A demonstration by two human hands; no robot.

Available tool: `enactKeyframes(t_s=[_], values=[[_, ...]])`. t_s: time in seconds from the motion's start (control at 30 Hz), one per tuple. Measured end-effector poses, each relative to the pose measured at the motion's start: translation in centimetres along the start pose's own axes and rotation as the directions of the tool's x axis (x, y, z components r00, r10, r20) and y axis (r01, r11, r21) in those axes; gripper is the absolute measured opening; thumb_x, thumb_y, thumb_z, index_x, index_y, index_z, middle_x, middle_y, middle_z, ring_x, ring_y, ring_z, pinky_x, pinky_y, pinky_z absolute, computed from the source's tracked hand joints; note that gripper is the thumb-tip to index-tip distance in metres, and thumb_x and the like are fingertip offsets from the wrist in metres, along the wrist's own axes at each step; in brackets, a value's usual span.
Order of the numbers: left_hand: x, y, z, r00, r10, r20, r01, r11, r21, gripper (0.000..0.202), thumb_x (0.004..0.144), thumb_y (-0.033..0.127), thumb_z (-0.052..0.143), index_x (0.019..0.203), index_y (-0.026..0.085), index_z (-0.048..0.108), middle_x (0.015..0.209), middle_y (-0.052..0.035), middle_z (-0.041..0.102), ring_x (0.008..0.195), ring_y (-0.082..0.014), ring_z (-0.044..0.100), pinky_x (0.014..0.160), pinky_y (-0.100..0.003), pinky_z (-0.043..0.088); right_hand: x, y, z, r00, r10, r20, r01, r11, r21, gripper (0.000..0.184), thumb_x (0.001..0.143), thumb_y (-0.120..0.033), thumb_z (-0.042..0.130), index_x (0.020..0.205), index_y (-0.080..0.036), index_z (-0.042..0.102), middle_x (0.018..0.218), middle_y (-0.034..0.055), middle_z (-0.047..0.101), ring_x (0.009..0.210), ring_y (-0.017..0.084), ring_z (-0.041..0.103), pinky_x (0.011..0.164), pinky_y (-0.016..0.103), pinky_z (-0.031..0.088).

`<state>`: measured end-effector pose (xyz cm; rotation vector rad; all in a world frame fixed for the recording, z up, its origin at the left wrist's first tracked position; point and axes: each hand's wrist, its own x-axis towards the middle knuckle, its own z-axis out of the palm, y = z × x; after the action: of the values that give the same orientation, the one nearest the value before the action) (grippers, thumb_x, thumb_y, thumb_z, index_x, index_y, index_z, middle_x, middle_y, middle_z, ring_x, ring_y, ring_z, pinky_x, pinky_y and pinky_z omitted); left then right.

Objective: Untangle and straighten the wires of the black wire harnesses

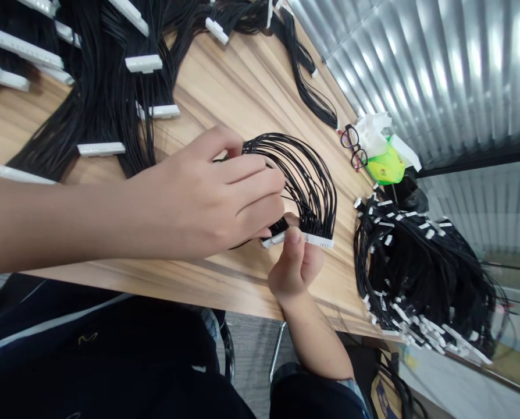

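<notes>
A black wire harness (325,186) arches in a loop over the table, its many thin wires ending in a long white connector (321,240). My right hand (295,265) pinches this connector between thumb and fingers, close to the table's front edge. From the left side my left hand (216,198) reaches across, back upward, its fingers curled over the wires left of the loop. Its fingertips are partly hidden, near the connector's left end. Behind my left forearm lie other black wire bundles (89,87) with white connectors.
A large pile of black harnesses (421,267) covers the table's right end. Eyeglasses (354,146) and a green and white packet (385,163) lie by the corrugated metal wall (426,64). Another wire bundle (310,87) stretches along the back edge of the wooden table (242,75).
</notes>
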<state>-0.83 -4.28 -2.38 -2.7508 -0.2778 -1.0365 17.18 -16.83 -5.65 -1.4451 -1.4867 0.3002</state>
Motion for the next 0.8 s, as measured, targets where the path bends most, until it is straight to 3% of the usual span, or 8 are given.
enactKeyframes(t_s=[0.1, 0.2, 0.37, 0.5, 0.57, 0.67, 0.73, 0.8], values=[[-0.2, 0.0, -0.4, 1.000, 0.023, -0.015, -0.024, 0.994, -0.104, 0.041, 0.110, 0.036, 0.035, 0.090, 0.016, 0.064, 0.090, -0.0017, 0.062, 0.084, -0.0176, 0.060, 0.087, -0.039, 0.048, 0.2, -0.1, -0.2, 0.999, 0.012, -0.029, -0.012, 1.000, 0.016, 0.027, 0.106, -0.038, 0.050, 0.094, -0.024, 0.070, 0.076, 0.0020, 0.065, 0.074, 0.020, 0.066, 0.077, 0.038, 0.056], [-0.8, -0.3, -0.6, 0.985, 0.139, -0.102, -0.165, 0.932, -0.324, 0.043, 0.109, 0.043, 0.040, 0.075, 0.022, 0.055, 0.076, 0.0039, 0.055, 0.076, -0.0142, 0.051, 0.092, -0.036, 0.046, 0.7, -0.3, -0.3, 0.996, 0.086, -0.009, -0.084, 0.984, 0.155, 0.037, 0.108, -0.035, 0.044, 0.078, -0.025, 0.063, 0.067, -0.0017, 0.061, 0.063, 0.017, 0.062, 0.062, 0.033, 0.051], [-1.4, -0.2, -0.6, 0.952, 0.283, -0.116, -0.299, 0.783, -0.545, 0.039, 0.108, 0.035, 0.043, 0.072, 0.025, 0.056, 0.062, 0.0052, 0.048, 0.059, -0.0144, 0.041, 0.057, -0.033, 0.038, 1.0, -0.6, -0.4, 0.989, 0.143, -0.032, -0.134, 0.971, 0.197, 0.043, 0.108, -0.039, 0.047, 0.071, -0.024, 0.061, 0.066, -0.0017, 0.063, 0.062, 0.015, 0.061, 0.059, 0.032, 0.047], [-1.2, -0.4, -1.2, 0.945, 0.325, -0.038, -0.295, 0.794, -0.532, 0.035, 0.104, 0.025, 0.049, 0.070, 0.024, 0.055, 0.063, 0.0052, 0.053, 0.059, -0.0129, 0.045, 0.056, -0.032, 0.037, 0.9, -0.6, -0.4, 0.985, 0.169, -0.032, -0.159, 0.968, 0.192, 0.042, 0.107, -0.040, 0.048, 0.071, -0.023, 0.062, 0.064, -0.0016, 0.062, 0.060, 0.016, 0.062, 0.054, 0.033, 0.046], [-1.1, -0.7, -1.6, 0.948, 0.317, 0.005, -0.270, 0.818, -0.508, 0.034, 0.106, 0.028, 0.048, 0.074, 0.023, 0.059, 0.065, 0.0062, 0.056, 0.060, -0.0102, 0.049, 0.057, -0.029, 0.039, 0.9, -0.5, -0.3, 0.987, 0.157, -0.030, -0.149, 0.972, 0.184, 0.042, 0.107, -0.038, 0.047, 0.072, -0.023, 0.063, 0.063, -0.0019, 0.062, 0.060, 0.016, 0.063, 0.053, 0.032, 0.046], [-1.0, -0.8, -1.8, 0.985, 0.158, 0.071, -0.102, 0.863, -0.494, 0.042, 0.111, 0.039, 0.033, 0.093, 0.022, 0.067, 0.068, 0.0067, 0.062, 0.059, -0.0072, 0.052, 0.057, -0.026, 0.038, 0.8, -0.3, -0.2, 0.993, 0.116, -0.020, -0.112, 0.981, 0.157, 0.041, 0.108, -0.037, 0.044, 0.074, -0.024, 0.063, 0.066, -0.0016, 0.064, 0.061, 0.016, 0.063, 0.058, 0.032, 0.049], [-1.0, -0.7, -1.7, 0.987, 0.054, 0.152, 0.024, 0.884, -0.467, 0.051, 0.112, 0.044, 0.022, 0.113, 0.024, 0.069, 0.070, 0.0059, 0.066, 0.060, -0.0076, 0.056, 0.057, -0.025, 0.039, 0.8, -0.2, -0.2, 0.996, 0.094, -0.012, -0.091, 0.985, 0.149, 0.039, 0.108, -0.038, 0.044, 0.076, -0.024, 0.061, 0.069, -0.0013, 0.064, 0.063, 0.016, 0.063, 0.063, 0.033, 0.051], [-0.9, -0.6, -1.5, 0.979, -0.012, 0.205, 0.095, 0.913, -0.396, 0.055, 0.113, 0.039, 0.016, 0.120, 0.026, 0.069, 0.067, 0.0065, 0.065, 0.060, -0.0086, 0.058, 0.056, -0.024, 0.039, 0.7, -0.2, -0.3, 0.997, 0.080, 0.003, -0.079, 0.985, 0.151, 0.037, 0.108, -0.039, 0.044, 0.078, -0.024, 0.060, 0.070, -0.0011, 0.063, 0.066, 0.016, 0.063, 0.067, 0.034, 0.052]])
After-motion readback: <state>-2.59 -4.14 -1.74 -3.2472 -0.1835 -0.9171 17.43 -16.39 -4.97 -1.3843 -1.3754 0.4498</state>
